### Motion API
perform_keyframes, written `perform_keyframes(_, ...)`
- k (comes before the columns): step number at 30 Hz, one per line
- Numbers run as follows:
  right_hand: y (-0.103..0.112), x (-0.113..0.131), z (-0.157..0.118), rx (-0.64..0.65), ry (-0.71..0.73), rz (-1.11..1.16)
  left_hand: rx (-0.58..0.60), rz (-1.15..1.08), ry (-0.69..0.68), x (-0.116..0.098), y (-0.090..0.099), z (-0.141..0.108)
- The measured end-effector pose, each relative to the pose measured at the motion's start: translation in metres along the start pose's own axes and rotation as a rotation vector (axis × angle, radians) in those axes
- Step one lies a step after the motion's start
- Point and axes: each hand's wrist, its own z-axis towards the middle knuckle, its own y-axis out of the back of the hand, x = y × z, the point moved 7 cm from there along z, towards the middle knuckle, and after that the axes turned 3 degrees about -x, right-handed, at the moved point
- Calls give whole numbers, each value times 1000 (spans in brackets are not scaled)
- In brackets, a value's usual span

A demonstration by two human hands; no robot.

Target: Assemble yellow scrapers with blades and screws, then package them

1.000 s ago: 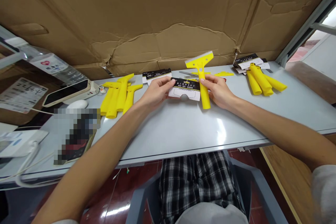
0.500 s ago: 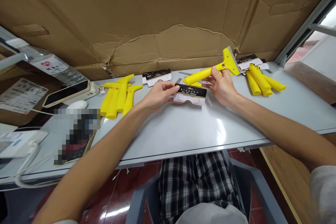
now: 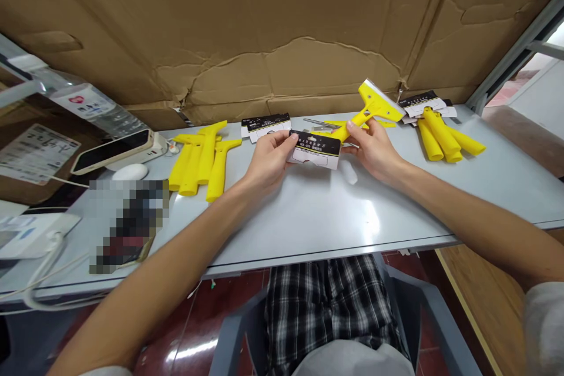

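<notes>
My left hand pinches a folded black-and-white cardboard header card with a hang hole, above the middle of the table. In my right hand is a yellow scraper, its wide head with a metal blade pointing up and right. The lower end of its handle lies behind the card, so I cannot tell whether it is inside the fold. On the table behind my hands are a thin metal rod and another yellow piece, partly hidden.
Several yellow scraper handles lie at left, and packaged scrapers at right. More cards sit at the back. A phone, white mouse and water bottle stand left. A cardboard sheet walls the back.
My right hand has brought the scraper down and left, its handle now behind the card. The scraper's head has turned, and the card has tilted slightly in my left hand.
</notes>
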Motion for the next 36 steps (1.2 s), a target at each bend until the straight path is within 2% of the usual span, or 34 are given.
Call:
perform_keyframes(8,-6,-3,-5,72,-18,18,61,21,-8,-1,-7,-5)
perform_keyframes(11,-6,2,-7,79,17,-21,174,41,13,2,-9,-2)
perform_keyframes(14,-4,5,-6,81,23,-90,362,57,115,11,-17,-5)
perform_keyframes(16,-2,7,-5,81,33,-132,419,58,140,14,-19,-8)
perform_keyframes(24,-11,13,-6,170,108,-184,264,99,18,11,-17,-8)
perform_keyframes(31,-17,8,-9,189,118,-213,165,336,-226,-18,-17,-19)
perform_keyframes(33,-19,3,-10,219,111,-226,163,343,-245,-21,-20,-23)
perform_keyframes(36,-22,0,-13,251,99,-236,154,266,-188,-16,-21,-24)
